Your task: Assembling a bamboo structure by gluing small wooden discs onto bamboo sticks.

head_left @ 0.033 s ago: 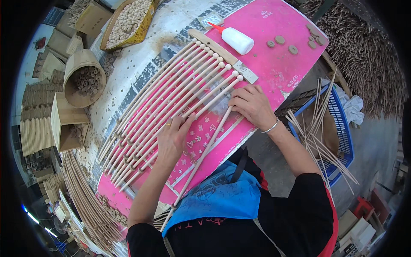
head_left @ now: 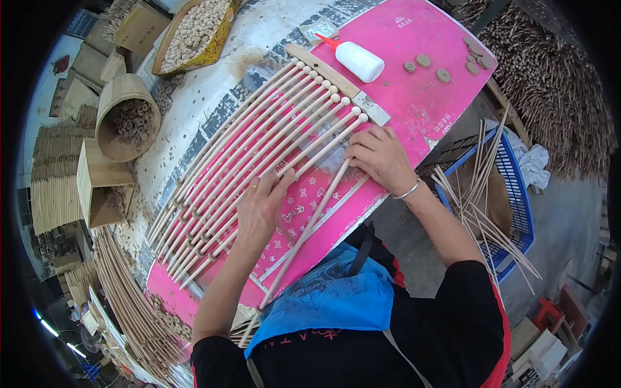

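Note:
My right hand (head_left: 380,158) is closed, its fingertips around the upper end of a loose wooden stick (head_left: 307,229). That stick slants down past the table's near edge to the blue cloth on my lap. My left hand (head_left: 260,204) lies over the nearest sticks of a slanted row of wooden sticks (head_left: 259,142), its bent fingers and thumb pinching at one of them. Each stick in the row bears a pale round wooden bead (head_left: 345,101) at its upper end, close to a wooden bar (head_left: 330,77). Small rings show near their lower ends.
A white glue bottle (head_left: 359,61) with a red nozzle lies beyond the bar, near brown discs (head_left: 442,75). A box of beads (head_left: 194,35) and a tub of rings (head_left: 129,123) stand far left. Right of the table is a blue basket (head_left: 527,220) with sticks.
The loose stick's lower part has shifted slightly and looks blurred. Both hands hold almost the same places, and the row of sticks looks unchanged.

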`<act>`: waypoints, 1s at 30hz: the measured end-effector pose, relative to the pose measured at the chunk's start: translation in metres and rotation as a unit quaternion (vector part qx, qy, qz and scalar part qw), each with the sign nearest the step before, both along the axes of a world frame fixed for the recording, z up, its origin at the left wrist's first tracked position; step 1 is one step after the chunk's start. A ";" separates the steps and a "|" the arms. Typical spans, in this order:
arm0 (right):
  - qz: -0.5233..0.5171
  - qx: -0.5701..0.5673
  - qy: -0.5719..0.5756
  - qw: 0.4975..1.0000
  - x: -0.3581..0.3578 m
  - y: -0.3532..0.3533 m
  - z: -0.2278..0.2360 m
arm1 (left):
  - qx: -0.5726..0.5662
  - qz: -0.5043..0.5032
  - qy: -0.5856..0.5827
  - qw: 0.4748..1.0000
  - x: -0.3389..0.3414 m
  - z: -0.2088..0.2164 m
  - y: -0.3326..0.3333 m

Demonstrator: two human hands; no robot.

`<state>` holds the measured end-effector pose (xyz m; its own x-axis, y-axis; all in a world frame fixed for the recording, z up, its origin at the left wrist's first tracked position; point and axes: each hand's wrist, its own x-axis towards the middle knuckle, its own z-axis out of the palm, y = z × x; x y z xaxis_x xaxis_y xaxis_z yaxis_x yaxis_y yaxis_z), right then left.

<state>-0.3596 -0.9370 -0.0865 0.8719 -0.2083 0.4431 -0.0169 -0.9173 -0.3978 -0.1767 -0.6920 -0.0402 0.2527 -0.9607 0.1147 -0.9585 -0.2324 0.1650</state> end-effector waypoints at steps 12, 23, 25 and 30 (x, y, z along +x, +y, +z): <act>-0.057 0.065 -0.080 0.993 0.024 -0.007 0.003 | -0.015 0.086 0.084 0.993 -0.013 0.007 0.047; -0.084 0.055 -0.048 0.994 0.018 -0.021 0.008 | -0.095 0.181 0.020 0.979 0.081 -0.025 -0.002; -0.081 0.103 -0.045 0.990 0.017 -0.020 0.014 | -0.061 0.222 0.015 0.973 0.104 -0.033 -0.008; -0.191 0.018 -0.110 0.975 0.036 -0.056 0.040 | -0.091 0.244 -0.012 0.965 0.136 -0.043 -0.036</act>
<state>-0.3236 -0.9928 -0.0465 0.6120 -0.5182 0.5974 -0.2653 -0.8461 -0.4622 -0.0410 -0.7282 -0.0828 0.6660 -0.6907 0.2817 -0.7457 -0.6268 0.2259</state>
